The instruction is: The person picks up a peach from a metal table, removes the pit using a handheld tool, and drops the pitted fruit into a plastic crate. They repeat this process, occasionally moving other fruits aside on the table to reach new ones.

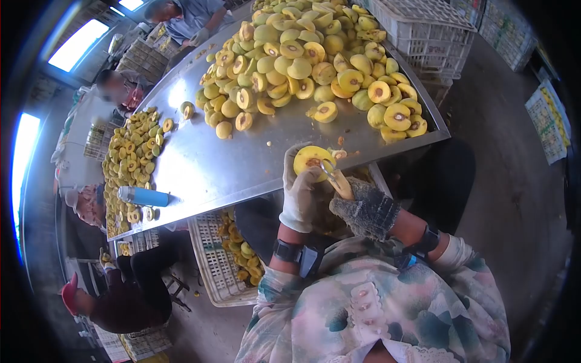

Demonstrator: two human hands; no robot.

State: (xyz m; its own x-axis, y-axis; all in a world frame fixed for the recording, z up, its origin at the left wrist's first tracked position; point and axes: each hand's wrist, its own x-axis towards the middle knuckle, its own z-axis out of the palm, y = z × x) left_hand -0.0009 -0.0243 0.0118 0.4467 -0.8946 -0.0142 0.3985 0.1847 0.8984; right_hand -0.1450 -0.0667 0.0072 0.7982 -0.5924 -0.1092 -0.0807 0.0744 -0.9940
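Just beyond the near edge of the steel table [254, 166], my left hand [298, 196], in a white glove, is closed around a halved yellow peach [307, 155] with its cut face and brown centre showing. My right hand [365, 212], in a grey knit glove, grips the wooden handle of a pitting tool [342, 184]. The tool's curved metal loop touches the cut face near the brown centre. A large heap of halved peaches [299, 66] lies on the table, many with pits showing. One cut peach half [325, 112] lies closest to my hands.
A second peach pile [130, 151] and a blue bottle [143, 196] stand at the table's left. A white crate [209, 257] holding peach pieces is below the edge. Stacked crates [423, 36] stand at right. Several people work along the far and left sides.
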